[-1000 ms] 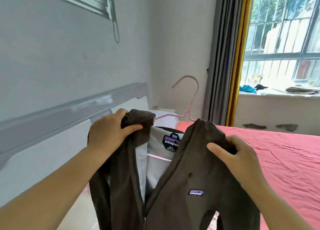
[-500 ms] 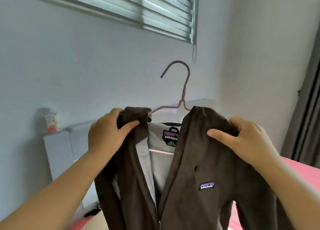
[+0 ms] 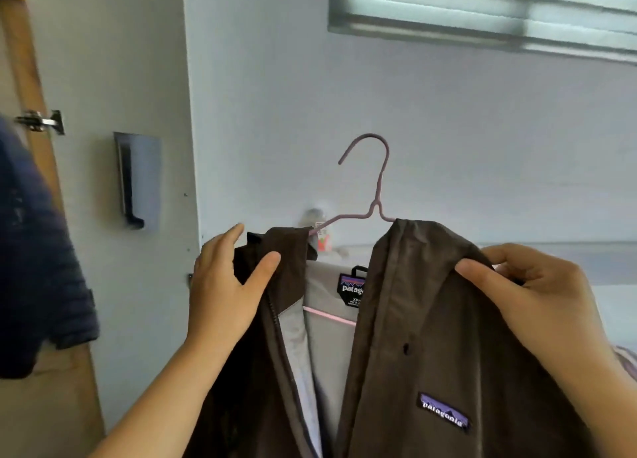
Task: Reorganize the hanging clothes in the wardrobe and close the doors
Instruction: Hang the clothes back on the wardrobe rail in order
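Both hands pinch the jacket [image 3: 431,319] at its shoulders — left hand [image 3: 224,285], right hand [image 3: 537,295]. Likely this keeps it seated on the hanger [image 3: 374,195] — hook free for the rail.

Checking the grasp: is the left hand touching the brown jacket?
Touching: the head view shows the left hand holding the brown jacket at its shoulder, thumb pressed on the fabric.

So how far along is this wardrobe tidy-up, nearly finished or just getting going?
Done: the brown jacket already sits on its pink hanger. In hand: the left hand and right hand grip its shoulders, carrying it; the hook is not on any rail. Left: hang it inside, then close the wardrobe door, which stands open beside a dark blue garment.
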Available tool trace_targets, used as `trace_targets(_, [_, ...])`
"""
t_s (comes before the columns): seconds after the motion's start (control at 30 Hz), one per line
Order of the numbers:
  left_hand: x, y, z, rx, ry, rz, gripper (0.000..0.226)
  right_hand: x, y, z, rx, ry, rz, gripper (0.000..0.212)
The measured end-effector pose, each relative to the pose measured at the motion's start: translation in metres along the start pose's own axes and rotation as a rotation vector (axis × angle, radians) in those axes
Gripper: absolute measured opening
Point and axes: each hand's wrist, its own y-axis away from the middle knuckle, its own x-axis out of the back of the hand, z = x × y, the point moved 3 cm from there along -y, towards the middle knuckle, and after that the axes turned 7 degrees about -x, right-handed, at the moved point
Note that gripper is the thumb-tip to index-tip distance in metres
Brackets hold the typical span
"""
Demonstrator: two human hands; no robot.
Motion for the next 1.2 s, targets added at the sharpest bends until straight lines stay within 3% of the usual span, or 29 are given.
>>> trace_targets(0.23, [0.061,-0.013,-0.102,0.186,-0.168,0.163,0.055,-0.144,-0.036,-0.032,0.052,-0.163,-0.147,0.007])
trace_targets(0.43, [0.096,-0.025,-0.158,0.292,-0.268,0.299,0.058,-0.264,-0.049,-0.072,0.185,-0.310,-0.378,0.022])
trace_targets(0.57, [0.128,-0.029,-0.184,0.359,-0.346,0.385,0.058,-0.332,-0.051,-0.096,0.233,-0.320,-0.416,0.020])
trace_targets(0.63, [0.142,-0.031,-0.196,0.396,-0.385,0.414,0.058,-0.363,-0.055,-0.111,0.238,-0.314,-0.440,0.008])
trace_targets(0.73, [0.162,-0.041,-0.209,0.436,-0.480,0.453,0.056,-0.404,-0.063,-0.134,0.260,-0.324,-0.484,0.017])
trace_targets(0.83, [0.179,-0.054,-0.223,0.456,-0.546,0.502,0.053,-0.441,-0.073,-0.158,0.275,-0.367,-0.522,0.005])
trace_targets(1.2, [0.224,-0.093,-0.266,0.559,-0.766,0.694,0.053,-0.567,-0.098,-0.251,0.460,-0.451,-0.565,0.022])
